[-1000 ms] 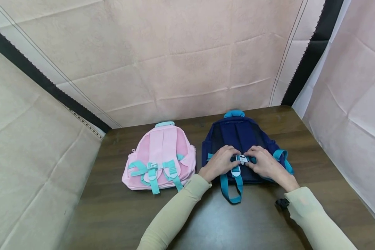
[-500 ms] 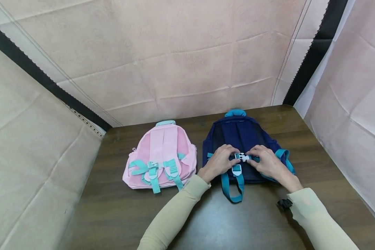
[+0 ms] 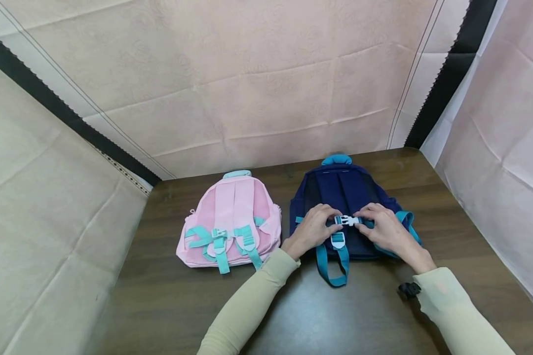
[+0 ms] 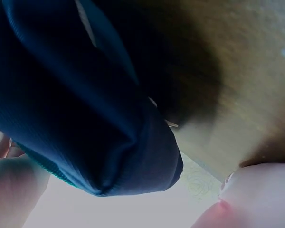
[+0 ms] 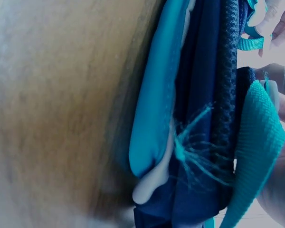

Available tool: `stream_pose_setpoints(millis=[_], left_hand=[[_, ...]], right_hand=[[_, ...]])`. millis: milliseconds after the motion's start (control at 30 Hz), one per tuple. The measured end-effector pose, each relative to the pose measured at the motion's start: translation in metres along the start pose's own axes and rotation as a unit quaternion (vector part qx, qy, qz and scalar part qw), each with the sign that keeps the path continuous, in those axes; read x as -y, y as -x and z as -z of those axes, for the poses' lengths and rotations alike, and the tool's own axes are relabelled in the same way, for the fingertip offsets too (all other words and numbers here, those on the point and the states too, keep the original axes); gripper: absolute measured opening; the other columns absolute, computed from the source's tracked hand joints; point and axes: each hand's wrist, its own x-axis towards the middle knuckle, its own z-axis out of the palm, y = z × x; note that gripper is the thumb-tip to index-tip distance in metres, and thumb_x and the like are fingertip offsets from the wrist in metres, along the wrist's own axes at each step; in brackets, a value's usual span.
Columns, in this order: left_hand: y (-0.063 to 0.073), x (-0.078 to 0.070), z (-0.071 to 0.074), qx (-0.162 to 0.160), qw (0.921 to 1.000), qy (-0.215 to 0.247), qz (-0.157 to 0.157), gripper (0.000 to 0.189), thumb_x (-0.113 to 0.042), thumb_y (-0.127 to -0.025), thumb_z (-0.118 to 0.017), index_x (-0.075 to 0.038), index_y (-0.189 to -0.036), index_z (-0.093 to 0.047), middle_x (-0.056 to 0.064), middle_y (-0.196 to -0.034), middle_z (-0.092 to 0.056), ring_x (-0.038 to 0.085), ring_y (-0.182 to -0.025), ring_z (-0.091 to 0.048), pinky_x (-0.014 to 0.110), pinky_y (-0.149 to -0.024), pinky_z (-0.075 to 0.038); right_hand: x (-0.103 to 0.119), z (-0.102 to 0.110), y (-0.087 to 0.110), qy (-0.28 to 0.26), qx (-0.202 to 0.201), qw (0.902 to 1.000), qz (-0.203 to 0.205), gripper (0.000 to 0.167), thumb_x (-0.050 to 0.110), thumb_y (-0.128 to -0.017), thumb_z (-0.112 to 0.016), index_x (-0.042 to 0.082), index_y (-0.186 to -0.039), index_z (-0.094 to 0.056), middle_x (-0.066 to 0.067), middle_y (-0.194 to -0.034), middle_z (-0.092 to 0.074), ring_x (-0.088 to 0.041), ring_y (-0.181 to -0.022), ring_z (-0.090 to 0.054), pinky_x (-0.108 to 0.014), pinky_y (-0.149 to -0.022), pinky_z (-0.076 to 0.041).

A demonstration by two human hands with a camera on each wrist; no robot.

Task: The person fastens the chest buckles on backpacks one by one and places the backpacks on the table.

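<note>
Now left hand and right hand, fingers curled, pinch the white buckle by its ends (likely stiff, light plastic), probably the surest hold.

Navy backpack: you can read no lettering, brand or number on it.
White buckle, over the navy backpack: too small for you to make out any marking.
Pink backpack, left of the navy backpack: nothing legible to you.
Backdrop, behind the navy backpack: likewise.
</note>
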Motion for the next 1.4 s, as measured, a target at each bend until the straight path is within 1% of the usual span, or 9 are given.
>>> stream_pose_setpoints(millis=[167,300,400,567,700,967,1100,1400], left_hand=[[0.0005,0.001,0.0,-0.005,0.9999,0.01,-0.006,0.028,-0.025,-0.104,-0.076,-0.011,-0.128,-0.078,0.003,-0.115,-0.076,0.015,-0.103,-0.063,0.019,-0.092,-0.054],[0.0004,0.0023,-0.0006,-0.004,0.9999,0.014,-0.008,0.028,-0.025,-0.104,-0.076,-0.011,-0.128,-0.078,0.003,-0.114,-0.076,0.014,-0.102,-0.063,0.018,-0.092,-0.053],[0.0007,0.0031,-0.0009,-0.003,0.9999,0.012,-0.007,0.028,-0.025,-0.104,-0.076,-0.011,-0.128,-0.078,0.003,-0.114,-0.076,0.014,-0.101,-0.063,0.018,-0.091,-0.053],[-0.0002,0.0034,-0.0018,-0.003,0.9998,0.015,-0.009,0.027,-0.025,-0.104,-0.076,-0.011,-0.127,-0.079,0.002,-0.113,-0.076,0.014,-0.1,-0.063,0.018,-0.09,-0.053],[-0.0017,0.0033,-0.0019,-0.002,0.9998,0.018,-0.011,0.028,-0.025,-0.104,-0.077,-0.011,-0.127,-0.079,0.002,-0.113,-0.076,0.014,-0.1,-0.063,0.018,-0.09,-0.053],[-0.0049,0.0031,-0.0004,-0.002,0.9997,0.021,-0.011,0.028,-0.025,-0.104,-0.077,-0.011,-0.128,-0.079,0.003,-0.111,-0.076,0.014,-0.099,-0.062,0.017,-0.088,-0.052],[-0.0057,0.0024,-0.0004,-0.003,0.9997,0.02,-0.013,0.028,-0.025,-0.104,-0.077,-0.011,-0.128,-0.079,0.003,-0.111,-0.076,0.014,-0.099,-0.063,0.017,-0.087,-0.051],[-0.0055,-0.0002,-0.0008,-0.001,0.9998,0.017,-0.008,0.03,-0.025,-0.104,-0.076,-0.011,-0.13,-0.079,0.003,-0.113,-0.077,0.015,-0.102,-0.064,0.019,-0.091,-0.054]], right_hand=[[0.0001,0.0018,0.0005,0.003,-0.008,1.0,-0.001,0.022,-0.001,-0.091,-0.082,-0.003,-0.113,-0.081,-0.017,-0.108,-0.076,-0.033,-0.097,-0.069,-0.047,-0.083,-0.058],[-0.0005,0.0024,0.0007,0.003,-0.012,0.9999,-0.001,0.022,-0.001,-0.091,-0.083,-0.003,-0.113,-0.081,-0.017,-0.108,-0.076,-0.031,-0.095,-0.069,-0.042,-0.081,-0.056],[-0.0004,0.0027,0.0003,0.001,-0.01,0.9999,-0.003,0.022,0.0,-0.092,-0.082,-0.003,-0.114,-0.081,-0.017,-0.109,-0.076,-0.032,-0.096,-0.068,-0.041,-0.081,-0.056],[-0.0005,0.0037,0.0008,-0.002,-0.003,1.0,-0.008,0.022,0.0,-0.093,-0.082,-0.002,-0.115,-0.081,-0.017,-0.11,-0.076,-0.031,-0.097,-0.068,-0.042,-0.083,-0.056],[0.0,0.0053,0.0009,-0.004,-0.003,1.0,-0.001,0.023,0.001,-0.093,-0.083,-0.002,-0.115,-0.081,-0.016,-0.11,-0.076,-0.03,-0.097,-0.068,-0.042,-0.083,-0.057],[0.0007,0.0073,-0.0012,-0.004,-0.008,0.9999,0.013,0.022,0.001,-0.093,-0.082,-0.002,-0.115,-0.081,-0.017,-0.111,-0.076,-0.032,-0.098,-0.069,-0.049,-0.085,-0.059],[0.0019,0.0076,-0.0022,-0.005,-0.011,0.9998,0.017,0.022,0.001,-0.093,-0.083,-0.002,-0.115,-0.081,-0.016,-0.11,-0.076,-0.032,-0.098,-0.068,-0.048,-0.085,-0.059],[0.0046,0.01,-0.0026,-0.016,0.009,0.9998,0.003,0.023,0.004,-0.096,-0.081,-0.002,-0.118,-0.08,-0.018,-0.115,-0.075,-0.035,-0.103,-0.068,-0.052,-0.089,-0.058]])
